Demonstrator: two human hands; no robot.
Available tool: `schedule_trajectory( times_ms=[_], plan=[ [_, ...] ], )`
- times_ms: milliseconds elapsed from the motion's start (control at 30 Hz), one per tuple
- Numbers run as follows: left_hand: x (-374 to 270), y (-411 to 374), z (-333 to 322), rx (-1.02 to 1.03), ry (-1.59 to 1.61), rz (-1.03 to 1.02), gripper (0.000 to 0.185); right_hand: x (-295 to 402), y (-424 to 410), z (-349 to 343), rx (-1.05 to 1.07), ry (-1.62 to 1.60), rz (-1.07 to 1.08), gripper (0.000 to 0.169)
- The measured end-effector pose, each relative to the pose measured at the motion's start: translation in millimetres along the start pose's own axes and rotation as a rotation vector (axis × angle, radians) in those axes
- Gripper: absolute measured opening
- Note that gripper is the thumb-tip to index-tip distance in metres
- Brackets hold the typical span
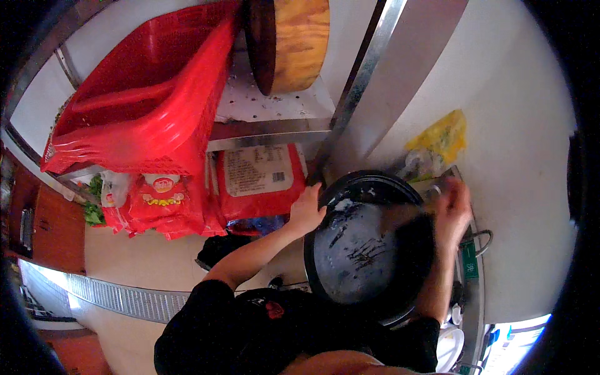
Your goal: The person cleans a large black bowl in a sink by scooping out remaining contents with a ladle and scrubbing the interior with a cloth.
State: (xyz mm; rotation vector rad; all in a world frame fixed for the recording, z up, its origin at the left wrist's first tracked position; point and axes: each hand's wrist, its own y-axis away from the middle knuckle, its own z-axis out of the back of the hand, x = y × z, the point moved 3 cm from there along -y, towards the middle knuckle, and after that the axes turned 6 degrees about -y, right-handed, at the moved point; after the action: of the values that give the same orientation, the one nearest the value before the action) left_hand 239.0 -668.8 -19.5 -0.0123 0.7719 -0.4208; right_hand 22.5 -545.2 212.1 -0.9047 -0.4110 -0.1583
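Observation:
A large round black pan (pixel 356 253), whitish and scraped on its inside, stands tilted in front of my body. My left hand (pixel 307 211) is at its upper left rim, fingers around the edge. Above the pan's right side is my right hand (pixel 452 211), blurred and closed on a thin scraper-like tool (pixel 403 218). That tool's blade reaches over the pan's inside, too blurred to name exactly; I cannot tell whether it touches the surface.
At the upper left a red plastic basket (pixel 126 131) sits on a metal shelf (pixel 272 136) beside a thick round wooden block (pixel 302 44). Red printed bags (pixel 258 201) lie below. A yellow plastic bag (pixel 445 136) is near the wall. White containers (pixel 450 347) stand at the lower right.

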Motion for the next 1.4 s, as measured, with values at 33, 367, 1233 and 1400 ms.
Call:
schedule_trajectory(
  times_ms=[33,367,1233,1400],
  plan=[
    [-10.2,-3.2,21.2,-0.158,-0.174,-0.165,0.066,-24.7,6.8,15.4,0.015,0.227,-0.198,0.022],
    [-59.6,-165.8,226.8,-0.885,-0.049,-0.482,0.085,-256.1,165.5,77.8,0.82,-0.009,-1.252,0.03],
    [-103.6,-178.8,177.5,-0.973,0.068,-0.423,0.065,-313.1,204.3,75.9,0.728,0.027,-1.017,0.021],
    [-93.4,-172.7,175.1,-0.996,0.133,-0.442,0.066,-341.6,216.9,80.2,0.717,-0.048,-0.991,0.021]
  ],
)
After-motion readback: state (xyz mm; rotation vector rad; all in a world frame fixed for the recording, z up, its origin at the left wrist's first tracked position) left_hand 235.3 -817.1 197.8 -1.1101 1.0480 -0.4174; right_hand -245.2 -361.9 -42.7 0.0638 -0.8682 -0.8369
